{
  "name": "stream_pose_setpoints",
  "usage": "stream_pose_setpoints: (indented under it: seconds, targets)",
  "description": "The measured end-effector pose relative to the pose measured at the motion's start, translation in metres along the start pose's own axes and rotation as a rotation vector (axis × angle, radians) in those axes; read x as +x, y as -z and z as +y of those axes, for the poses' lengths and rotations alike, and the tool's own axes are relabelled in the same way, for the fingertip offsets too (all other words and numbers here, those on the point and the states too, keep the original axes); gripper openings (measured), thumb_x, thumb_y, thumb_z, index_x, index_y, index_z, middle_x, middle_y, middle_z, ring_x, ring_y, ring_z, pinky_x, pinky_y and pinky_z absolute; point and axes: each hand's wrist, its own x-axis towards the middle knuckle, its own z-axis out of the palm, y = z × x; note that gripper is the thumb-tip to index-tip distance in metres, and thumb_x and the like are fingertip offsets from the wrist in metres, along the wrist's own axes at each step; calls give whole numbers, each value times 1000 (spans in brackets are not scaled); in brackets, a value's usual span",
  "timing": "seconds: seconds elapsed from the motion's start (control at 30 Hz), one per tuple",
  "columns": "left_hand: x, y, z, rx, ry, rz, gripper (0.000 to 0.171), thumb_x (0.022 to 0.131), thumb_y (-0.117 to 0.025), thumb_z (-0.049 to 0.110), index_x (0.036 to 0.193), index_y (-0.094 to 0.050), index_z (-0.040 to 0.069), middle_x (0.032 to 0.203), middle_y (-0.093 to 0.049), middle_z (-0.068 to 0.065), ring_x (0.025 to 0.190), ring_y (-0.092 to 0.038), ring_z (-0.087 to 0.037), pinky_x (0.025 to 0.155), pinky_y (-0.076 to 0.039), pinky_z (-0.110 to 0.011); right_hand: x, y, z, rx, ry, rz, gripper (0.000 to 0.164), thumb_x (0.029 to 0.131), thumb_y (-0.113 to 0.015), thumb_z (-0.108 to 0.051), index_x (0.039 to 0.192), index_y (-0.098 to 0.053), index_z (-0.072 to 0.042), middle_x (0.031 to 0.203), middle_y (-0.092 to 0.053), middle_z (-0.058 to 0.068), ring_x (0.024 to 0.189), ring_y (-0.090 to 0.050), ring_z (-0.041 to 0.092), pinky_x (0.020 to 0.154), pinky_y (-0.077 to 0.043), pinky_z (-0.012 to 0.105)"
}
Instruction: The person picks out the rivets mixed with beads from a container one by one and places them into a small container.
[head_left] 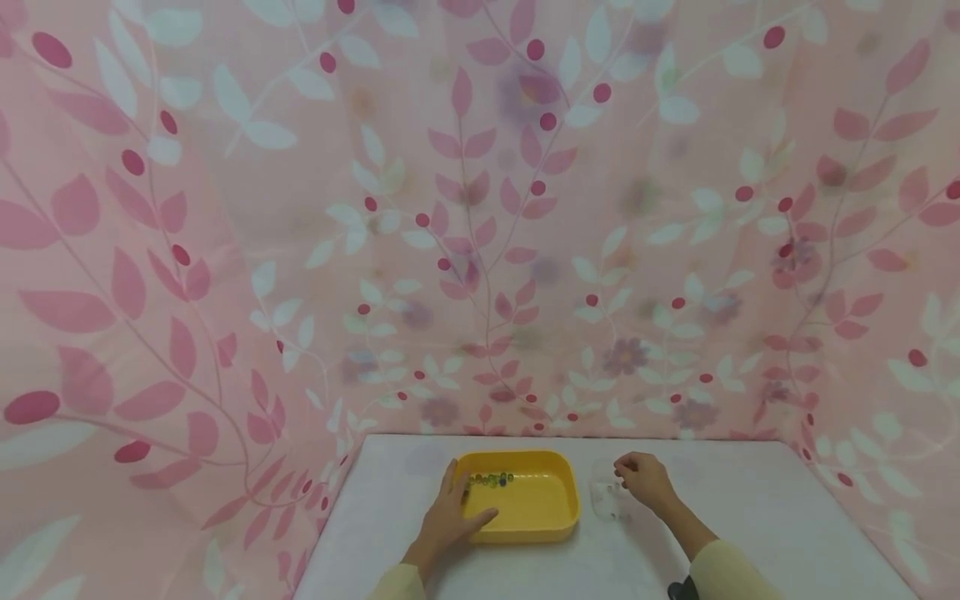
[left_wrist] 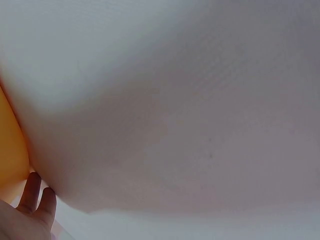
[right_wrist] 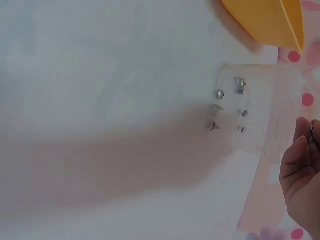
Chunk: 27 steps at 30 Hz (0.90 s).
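Observation:
My left hand (head_left: 448,512) rests at the left side of a yellow tray (head_left: 525,537), its fingers spread along the rim and the thumb reaching over the near side. In the left wrist view, two fingertips (left_wrist: 46,200) touch the tray's outer wall (left_wrist: 10,150). Small green, yellow and blue glass marbles (head_left: 491,480) lie inside the tray. My right hand (head_left: 647,481) is over a clear plastic container (head_left: 602,504). Its fingertips pinch a small shiny piece, mostly hidden. Several silvery, screw-like pieces (right_wrist: 241,86) lie in the container.
A white table (head_left: 772,517) lies under everything. Pink leaf-patterned curtains (head_left: 487,250) hang behind it and along the sides. The clear container stands just right of the tray. A dark object (head_left: 682,590) shows at the right wrist.

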Motion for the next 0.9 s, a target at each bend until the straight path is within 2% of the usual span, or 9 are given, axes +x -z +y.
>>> stream_pose_setpoints:
  seconds: [0.13,0.37,0.57,0.77,0.9]
  targets:
    - [2,1,1,18,-2,11,100,79,-66,70,150,-40,5,166,-12,-15,135,-45,-46,94,-50,-60,1,-1,2,-3,-4,-6,16,94,-60,-5,99,-69,7,87,-73,16,65,-62,14,57,-52,29]
    - [5,4,-2,49,-21,22,100,78,-67,69,148,-42,3,164,-15,-18,129,-50,-47,86,-54,-58,2,-6,5,-8,-9,-10,16,93,-61,-7,98,-69,6,86,-72,14,63,-61,13,56,-51,25]
    - [6,9,-2,12,9,-28,101,78,-70,67,151,-38,5,166,-11,-16,132,-46,-48,95,-48,-62,-1,-8,6,-42,11,-17,13,92,-63,-7,95,-70,3,85,-71,14,66,-63,15,58,-52,28]
    - [11,12,-2,8,17,-69,104,78,-69,69,153,-33,6,166,-7,-16,136,-42,-48,98,-46,-62,-1,-9,5,-147,52,20,7,88,-68,-8,87,-71,-2,81,-71,6,75,-64,20,66,-53,37]
    - [12,17,-2,28,6,-94,103,79,-68,67,155,-30,10,166,-5,-19,136,-40,-53,98,-43,-67,-1,-8,8,-157,102,45,11,89,-68,-11,92,-73,-2,88,-74,10,82,-69,27,72,-55,44]
